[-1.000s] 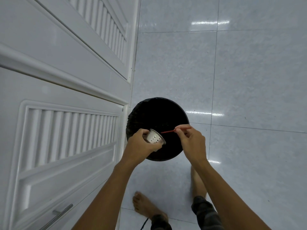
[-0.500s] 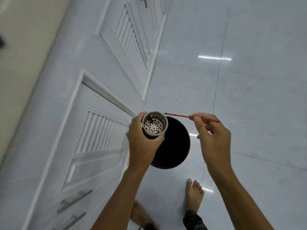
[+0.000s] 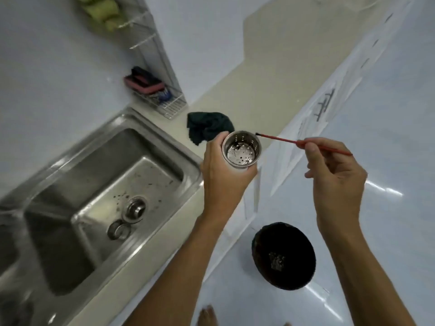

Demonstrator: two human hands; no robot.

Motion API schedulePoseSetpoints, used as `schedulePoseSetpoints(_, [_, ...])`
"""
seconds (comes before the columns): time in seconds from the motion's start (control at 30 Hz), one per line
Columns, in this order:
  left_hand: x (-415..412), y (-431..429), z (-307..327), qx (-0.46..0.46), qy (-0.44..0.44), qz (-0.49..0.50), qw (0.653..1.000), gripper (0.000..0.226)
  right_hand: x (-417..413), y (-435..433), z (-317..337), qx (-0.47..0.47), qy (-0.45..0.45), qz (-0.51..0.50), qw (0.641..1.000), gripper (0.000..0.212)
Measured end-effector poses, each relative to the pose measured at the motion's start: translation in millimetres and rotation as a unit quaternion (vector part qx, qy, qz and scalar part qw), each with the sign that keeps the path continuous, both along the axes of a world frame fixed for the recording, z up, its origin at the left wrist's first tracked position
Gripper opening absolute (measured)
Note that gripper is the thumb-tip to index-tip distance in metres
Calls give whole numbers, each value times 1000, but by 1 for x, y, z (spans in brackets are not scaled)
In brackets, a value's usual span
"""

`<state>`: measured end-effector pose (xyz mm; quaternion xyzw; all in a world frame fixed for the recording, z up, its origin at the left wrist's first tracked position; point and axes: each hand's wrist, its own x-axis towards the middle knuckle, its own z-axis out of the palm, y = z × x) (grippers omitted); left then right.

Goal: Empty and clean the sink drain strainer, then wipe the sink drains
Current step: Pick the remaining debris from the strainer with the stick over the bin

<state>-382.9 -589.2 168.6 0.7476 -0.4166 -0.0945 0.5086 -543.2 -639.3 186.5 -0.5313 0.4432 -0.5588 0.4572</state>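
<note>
The round perforated steel strainer cup [image 3: 241, 150], mouth up, is in the left hand [image 3: 222, 175], above the beige counter edge [image 3: 259, 74] beside the steel sink [image 3: 98, 184]. Dark bits cling to its bottom. I think it is better to scrape them over the black bin [image 3: 283, 255]. The fingers are wrapped around the cup. The right hand [image 3: 334, 182] pinches a thin red stick [image 3: 292, 141], its tip just beside the rim.

Steel strainer cup held upright above the counter edge

The drain strainer [image 3: 241, 150] is a shiny perforated cup, mouth up, dark specks on its floor (mostly emptied); the sink [image 3: 70, 175] lies well left, drain [image 3: 134, 208] speckled with debris.
</note>
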Motion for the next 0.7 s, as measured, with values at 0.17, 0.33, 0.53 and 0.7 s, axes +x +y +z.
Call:
schedulePoseSetpoints(0.17, [112, 88, 11, 45, -27, 114, 992, 84, 106, 43, 17, -20, 10, 130, 991, 11])
schedulePoseSetpoints(0.33, [205, 171, -20, 190, -39, 182, 964, 82, 191, 94, -2, -10, 56, 244, 968, 12])
schedulePoseSetpoints(0.53, [284, 200, -95, 283, 14, 141, 949, 83, 241, 126, -42, -30, 146, 285, 947, 15])
schedulePoseSetpoints(0.7, [324, 191, -160, 403, -85, 88, 907, 84, 265, 126, -71, -7, 212, 272, 939, 14])
